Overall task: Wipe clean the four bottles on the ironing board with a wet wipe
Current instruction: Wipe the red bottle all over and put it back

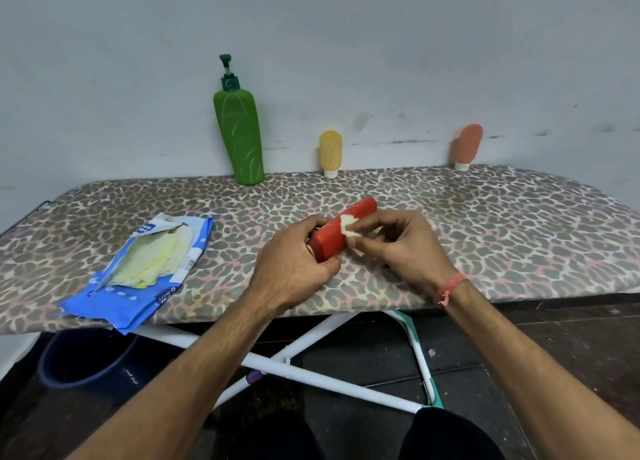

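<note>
My left hand (294,262) grips the near end of a red bottle (341,232), held tilted just above the ironing board (485,237). My right hand (398,248) presses a small pale wet wipe (348,229) against the bottle's side. Against the wall at the back stand a tall green pump bottle (239,133), a small yellow tube (330,153) and a small orange tube (467,146), both cap down.
An open blue wet-wipe pack (145,269) with yellowish wipes showing lies on the board's left near edge. Below the board are white crossed legs (311,373), a dark blue bucket (90,359) at the left, and a dark floor.
</note>
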